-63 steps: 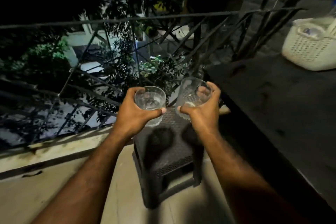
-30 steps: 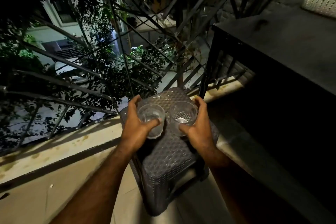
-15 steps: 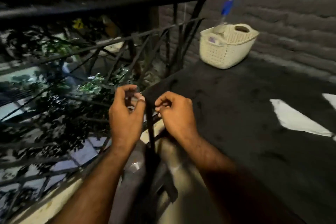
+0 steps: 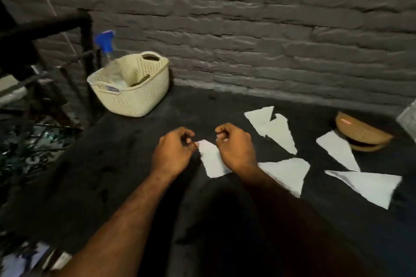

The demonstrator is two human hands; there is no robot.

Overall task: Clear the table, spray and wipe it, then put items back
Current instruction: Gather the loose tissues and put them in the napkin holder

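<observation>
Fingers (image 4: 185, 133) curl inward, their grip on paper (image 4: 211, 162) unclear.

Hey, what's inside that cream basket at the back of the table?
A spray bottle with a blue trigger head sticks up from the basket, beside crumpled clear plastic and a dark olive item I cannot identify. The basket's wall hides whatever lies lower down.

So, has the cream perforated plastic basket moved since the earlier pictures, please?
No; the cream perforated basket remains on the dark table, against the grey brick wall.
</observation>
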